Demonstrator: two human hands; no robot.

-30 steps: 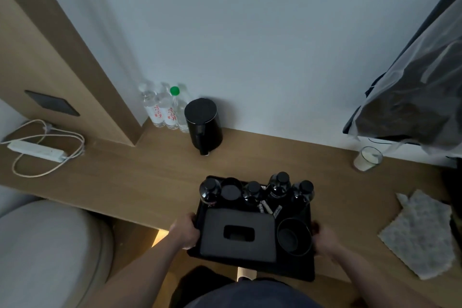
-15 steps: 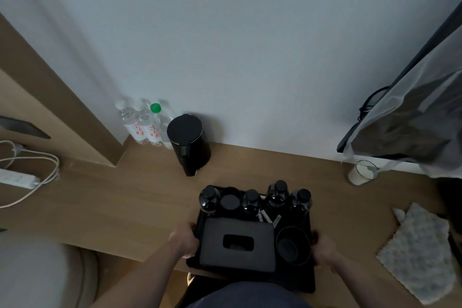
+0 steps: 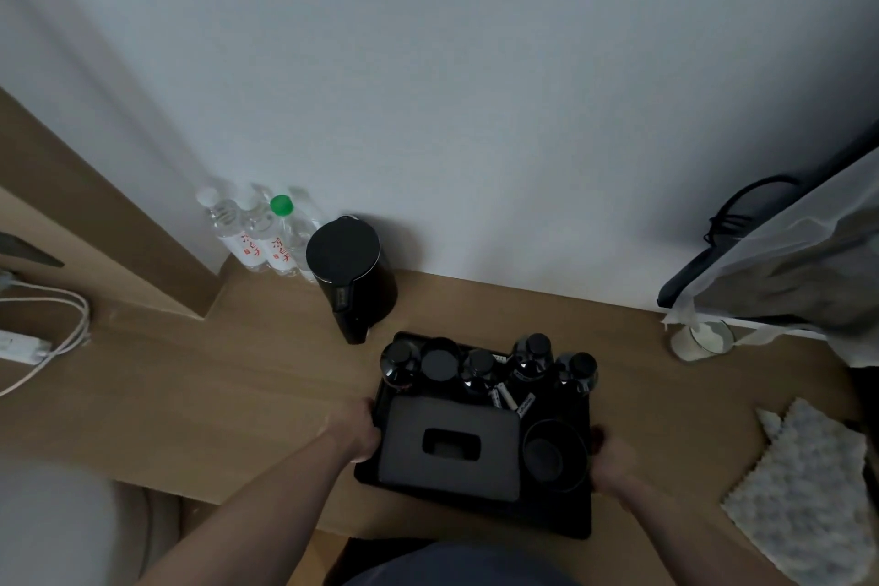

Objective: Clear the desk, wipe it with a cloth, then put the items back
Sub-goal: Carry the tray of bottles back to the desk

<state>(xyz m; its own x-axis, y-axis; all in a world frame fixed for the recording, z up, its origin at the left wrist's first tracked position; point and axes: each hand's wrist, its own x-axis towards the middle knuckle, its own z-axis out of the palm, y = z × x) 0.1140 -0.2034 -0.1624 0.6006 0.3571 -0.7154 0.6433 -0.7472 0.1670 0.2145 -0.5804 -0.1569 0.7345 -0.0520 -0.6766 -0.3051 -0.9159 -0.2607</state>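
Observation:
A black tray (image 3: 566,522) sits over the wooden desk (image 3: 228,400) near its front edge. It carries a black tissue box (image 3: 449,447), a black bowl (image 3: 554,452), several small black bottles (image 3: 530,357) along its far side and some white sachets (image 3: 506,400). My left hand (image 3: 354,433) grips the tray's left edge. My right hand (image 3: 609,459) grips its right edge. A white textured cloth (image 3: 804,490) lies on the desk to the right.
A black kettle (image 3: 352,276) stands behind the tray, with several water bottles (image 3: 259,233) in the corner to its left. A white candle jar (image 3: 701,340) is at the back right under a covered garment. A white power strip with cable (image 3: 28,343) lies far left.
The tray has moved farther onto the desk, toward the kettle, with both hands still holding its edges. The view has shifted to the right.

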